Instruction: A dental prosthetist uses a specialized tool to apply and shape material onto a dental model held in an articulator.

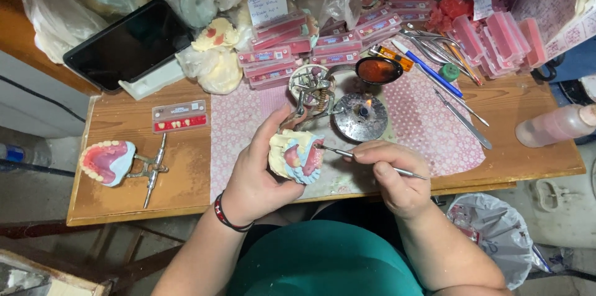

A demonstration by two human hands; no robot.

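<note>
Where pink patterned cloth (434, 116) covers the cluttered wooden table (130, 190), left hand (257, 175) gripping denture model (297, 156), right hand (397, 178) pinching metal tool (347, 154).

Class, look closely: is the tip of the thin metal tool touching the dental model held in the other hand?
Touching. The head view shows the metal tool, pinched in the right hand, with its tip meeting the dental model held by the left hand; no gap shows.

Lying on the wooden table (124, 200): second denture model (107, 160) far left, tooth card (179, 115) behind it, tablet (127, 42) further back; burner (360, 116) at centre, behind the held dental cast (297, 156); bottle (554, 124) far right.
</note>
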